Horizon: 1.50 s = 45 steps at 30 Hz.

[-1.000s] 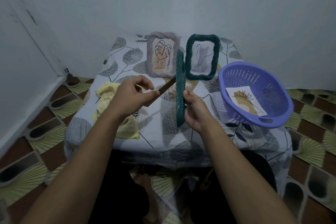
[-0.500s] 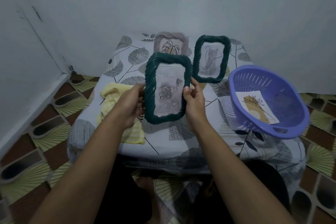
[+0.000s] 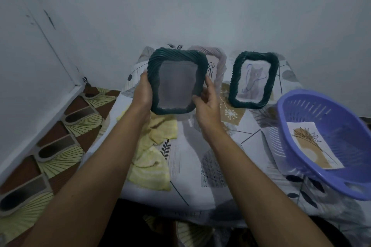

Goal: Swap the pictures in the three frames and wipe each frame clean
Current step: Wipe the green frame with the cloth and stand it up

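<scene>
Clasping the green frame (image 3: 177,56), left hand (image 3: 143,92) and right hand (image 3: 207,104) curl fingers behind; picture (image 3: 174,86) seemingly blurred.

Left hand (image 3: 143,92) and right hand (image 3: 207,104) hold a green frame (image 3: 177,80) upright over the desk (image 3: 200,166); cloth (image 3: 149,158) below, basket (image 3: 325,142) right.

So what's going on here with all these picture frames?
A person holds a dark green frame, left hand on its left edge, right hand at its lower right corner. A pale frame and a second green frame with a cat drawing stand behind. A yellow cloth lies on the table; a loose picture sits in the purple basket.
</scene>
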{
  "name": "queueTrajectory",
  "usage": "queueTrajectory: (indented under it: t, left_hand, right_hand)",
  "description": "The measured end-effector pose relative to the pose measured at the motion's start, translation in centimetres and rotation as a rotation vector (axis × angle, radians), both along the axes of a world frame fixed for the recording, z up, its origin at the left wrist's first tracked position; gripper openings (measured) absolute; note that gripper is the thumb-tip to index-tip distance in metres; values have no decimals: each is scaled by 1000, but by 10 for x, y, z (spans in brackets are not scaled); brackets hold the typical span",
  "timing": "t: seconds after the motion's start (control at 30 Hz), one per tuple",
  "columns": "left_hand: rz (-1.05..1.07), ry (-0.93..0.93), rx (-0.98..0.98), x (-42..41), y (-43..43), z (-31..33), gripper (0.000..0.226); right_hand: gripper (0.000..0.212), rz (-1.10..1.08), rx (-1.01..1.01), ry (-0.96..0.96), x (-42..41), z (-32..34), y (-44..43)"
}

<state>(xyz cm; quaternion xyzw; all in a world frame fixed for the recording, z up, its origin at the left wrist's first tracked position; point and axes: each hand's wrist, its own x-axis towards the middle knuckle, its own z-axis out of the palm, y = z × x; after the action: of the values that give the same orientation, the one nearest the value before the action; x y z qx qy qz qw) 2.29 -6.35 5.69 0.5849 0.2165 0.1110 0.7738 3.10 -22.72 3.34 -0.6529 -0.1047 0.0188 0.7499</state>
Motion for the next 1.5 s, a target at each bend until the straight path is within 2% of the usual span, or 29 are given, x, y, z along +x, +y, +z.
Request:
queueTrajectory:
  t: [0.13, 0.3, 0.73, 0.97, 1.23, 1.33, 1.5]
  left_hand:
    - [59, -57, 14, 27, 18, -6, 47]
    - [102, -52, 26, 54, 47, -11, 51]
    - [110, -14, -32, 102, 93, -43, 56]
    - [40, 36, -33, 117, 99, -46, 64]
    - [-2, 112, -9, 126, 100, -48, 76]
    - [53, 124, -23, 125, 101, -49, 79]
    - [143, 129, -41, 126, 100, -49, 82]
  right_hand:
    - [73, 33, -56, 18, 22, -6, 25]
    - [82, 89, -82, -3, 49, -16, 50]
    - [88, 138, -112, 43, 83, -39, 92]
    - [68, 111, -148, 108, 90, -41, 97]
    - [74, 72, -243, 142, 88, -35, 104]
    - [79, 84, -260, 165, 87, -34, 105]
    - [73, 101, -260, 202, 87, -34, 105]
